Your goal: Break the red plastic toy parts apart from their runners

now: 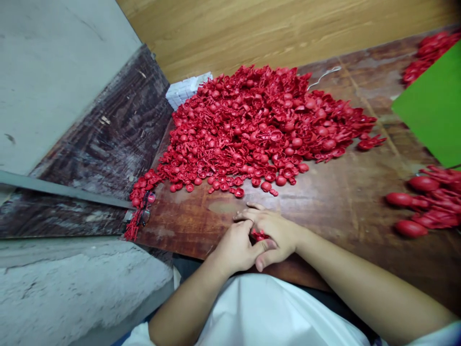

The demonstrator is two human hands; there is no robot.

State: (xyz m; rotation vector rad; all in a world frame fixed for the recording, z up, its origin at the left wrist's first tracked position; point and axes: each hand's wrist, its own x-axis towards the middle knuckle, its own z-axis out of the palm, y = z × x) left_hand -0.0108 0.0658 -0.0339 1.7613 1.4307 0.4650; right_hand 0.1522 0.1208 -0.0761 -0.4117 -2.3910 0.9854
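My left hand [236, 245] and my right hand [276, 233] meet close to the table's front edge, fingers overlapping and thumbs crossing. Both are closed around a red plastic piece [260, 235], of which only a small part shows between the palms. Just beyond my fingers spreads a large heap of red plastic pieces [252, 129]. Many of these have rounded, head-like ends and thin, limb-like parts.
The brown wooden table [324, 202] meets a wall at the left. Black-framed glasses [145, 215] lie by the left edge. White stacked blocks [183, 91] stand behind the heap. At right are a green sheet [435, 105] and more red pieces [428, 199].
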